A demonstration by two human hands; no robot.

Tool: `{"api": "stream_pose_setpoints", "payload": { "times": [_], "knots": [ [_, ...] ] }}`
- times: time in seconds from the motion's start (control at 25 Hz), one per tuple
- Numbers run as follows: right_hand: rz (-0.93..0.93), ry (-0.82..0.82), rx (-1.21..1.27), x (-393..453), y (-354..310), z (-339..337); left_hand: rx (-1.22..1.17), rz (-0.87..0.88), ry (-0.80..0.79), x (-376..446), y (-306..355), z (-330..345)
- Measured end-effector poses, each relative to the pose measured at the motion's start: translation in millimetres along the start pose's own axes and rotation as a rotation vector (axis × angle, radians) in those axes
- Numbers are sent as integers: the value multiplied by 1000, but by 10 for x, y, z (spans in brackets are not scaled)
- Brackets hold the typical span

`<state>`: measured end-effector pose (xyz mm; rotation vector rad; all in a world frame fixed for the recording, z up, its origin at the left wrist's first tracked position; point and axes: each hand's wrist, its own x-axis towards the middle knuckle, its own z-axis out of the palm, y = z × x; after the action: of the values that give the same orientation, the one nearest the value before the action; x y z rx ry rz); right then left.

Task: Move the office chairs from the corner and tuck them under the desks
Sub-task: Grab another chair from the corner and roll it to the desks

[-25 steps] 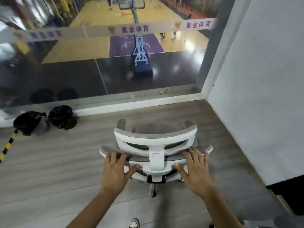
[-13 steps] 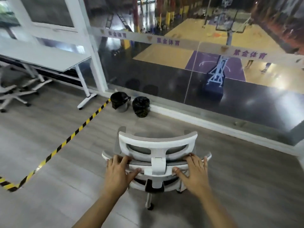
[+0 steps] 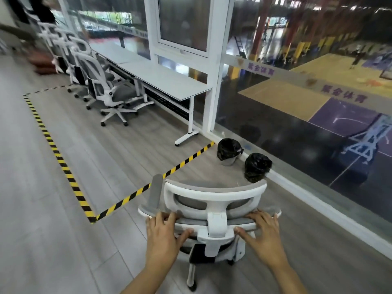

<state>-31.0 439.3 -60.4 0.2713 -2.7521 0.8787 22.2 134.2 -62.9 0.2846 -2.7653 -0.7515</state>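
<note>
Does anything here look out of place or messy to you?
Only mildly. The office chair held by the left hand and right hand stands outside the striped floor tape, away from the nearest desk. Two black-bagged bins sit by the glass. Nothing looks spilled or broken.
</note>
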Motion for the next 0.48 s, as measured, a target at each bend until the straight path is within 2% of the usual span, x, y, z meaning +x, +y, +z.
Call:
{"api": "stream_pose_setpoints", "payload": {
  "times": [0.24,0.48],
  "knots": [
    [-117,-30,80,1400,-735,1111,11,-114,57,1241,-1003,-329],
    [-213,-96,165,2855,-1507,2236,-21,-241,22,2682,-1942,-697]
  ]
}}
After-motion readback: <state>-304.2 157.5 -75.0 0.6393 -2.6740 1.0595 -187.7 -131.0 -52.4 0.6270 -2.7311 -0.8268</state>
